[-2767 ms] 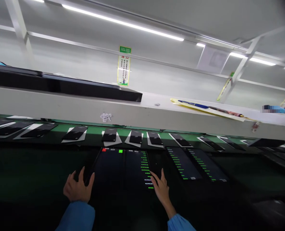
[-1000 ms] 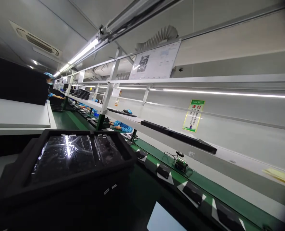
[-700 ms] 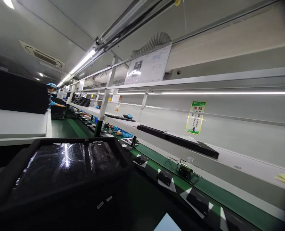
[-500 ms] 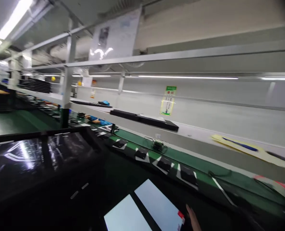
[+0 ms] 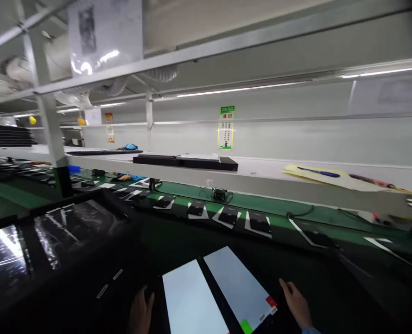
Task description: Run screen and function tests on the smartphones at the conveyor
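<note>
Two tablets with lit white screens lie side by side on the dark bench in front of me, the left tablet (image 5: 192,299) and the right tablet (image 5: 237,285). My left hand (image 5: 140,313) rests at the left edge of the left tablet, fingers partly cut off by the frame. My right hand (image 5: 297,305) lies just right of the right tablet, fingers stretched forward and holding nothing. A red and a green mark show at the right tablet's near corner.
A black tray (image 5: 53,232) of film-covered dark panels stands at the left. Beyond, a green conveyor (image 5: 275,218) carries several small black devices on white cards. A white shelf (image 5: 261,178) holds black trays, yellow paper and a blue pen (image 5: 319,172).
The view has swung from the left tray back right and down toward the bench. The tablets' screens are now white instead of dark with green lines. Both hands have come back into view.
</note>
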{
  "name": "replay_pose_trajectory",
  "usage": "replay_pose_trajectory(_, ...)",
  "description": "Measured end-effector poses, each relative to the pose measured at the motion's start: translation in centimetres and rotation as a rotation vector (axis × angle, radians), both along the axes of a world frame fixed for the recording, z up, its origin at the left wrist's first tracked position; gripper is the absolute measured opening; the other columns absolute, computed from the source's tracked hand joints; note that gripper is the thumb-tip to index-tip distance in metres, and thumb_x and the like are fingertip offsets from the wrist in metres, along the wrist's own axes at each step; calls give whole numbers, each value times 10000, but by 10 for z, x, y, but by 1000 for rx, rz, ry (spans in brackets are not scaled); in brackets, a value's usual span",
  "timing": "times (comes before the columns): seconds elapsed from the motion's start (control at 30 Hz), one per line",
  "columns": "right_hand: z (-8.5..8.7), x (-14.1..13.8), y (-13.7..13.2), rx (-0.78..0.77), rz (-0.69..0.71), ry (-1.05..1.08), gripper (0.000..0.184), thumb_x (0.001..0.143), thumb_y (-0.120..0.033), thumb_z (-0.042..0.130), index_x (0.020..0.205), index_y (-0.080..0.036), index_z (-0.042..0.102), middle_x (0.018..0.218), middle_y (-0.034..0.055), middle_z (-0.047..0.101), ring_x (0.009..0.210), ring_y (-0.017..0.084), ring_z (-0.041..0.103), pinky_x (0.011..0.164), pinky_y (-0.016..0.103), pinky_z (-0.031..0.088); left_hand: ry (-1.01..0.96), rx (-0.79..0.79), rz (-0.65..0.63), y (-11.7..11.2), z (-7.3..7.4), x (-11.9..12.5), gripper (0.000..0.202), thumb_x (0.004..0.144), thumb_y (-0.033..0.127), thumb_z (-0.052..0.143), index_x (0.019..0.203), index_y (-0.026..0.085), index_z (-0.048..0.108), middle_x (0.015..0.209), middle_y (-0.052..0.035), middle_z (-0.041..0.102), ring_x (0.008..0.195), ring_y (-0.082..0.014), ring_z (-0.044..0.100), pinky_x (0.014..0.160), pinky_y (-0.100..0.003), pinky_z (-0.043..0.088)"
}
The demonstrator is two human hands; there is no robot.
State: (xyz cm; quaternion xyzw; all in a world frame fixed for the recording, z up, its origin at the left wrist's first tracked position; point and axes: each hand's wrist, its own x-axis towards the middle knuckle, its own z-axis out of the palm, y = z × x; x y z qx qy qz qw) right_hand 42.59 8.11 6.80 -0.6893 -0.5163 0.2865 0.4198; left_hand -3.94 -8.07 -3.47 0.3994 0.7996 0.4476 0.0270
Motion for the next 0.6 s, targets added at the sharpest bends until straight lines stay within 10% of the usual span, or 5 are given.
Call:
replay_pose_trajectory(0.17,-44,45,-110,-169,-81,-14,606,675,-773,479,860,-227,668,704,84,685,751,281,676,663,359,531,23,-138,-194,29,14,-35,313,917,276,443,1172,117,531,1233,-125,606,1190,-232,547,1033,-480,417)
replay_pose_trajectory(0.37,-81,73,-277,-276,-294,-112,550,672,-775,433,706,-267,642,754,87,708,709,299,683,642,409,546,139,-232,-469,26,30,-20,430,903,441,360,1221,213,540,1240,-70,622,1196,-232,538,1047,-420,391)
replay_pose_trajectory(0.5,-68,53,-336,45,-201,-472,509,795,-630,503,1090,-235,632,1101,97,685,969,289,663,748,397,552,243,-189,-549,-4,44,2,534,848,480,402,1256,153,512,1306,-142,541,1266,-297,450,1087,-465,324)
replay_pose_trajectory(0.6,-46,21,-349,351,136,-826,561,767,-579,630,1231,-276,544,1322,69,568,1150,282,567,879,394,493,398,-105,-731,-55,50,22,474,790,498,550,1200,258,549,1325,-96,526,1288,-303,426,1070,-501,334)
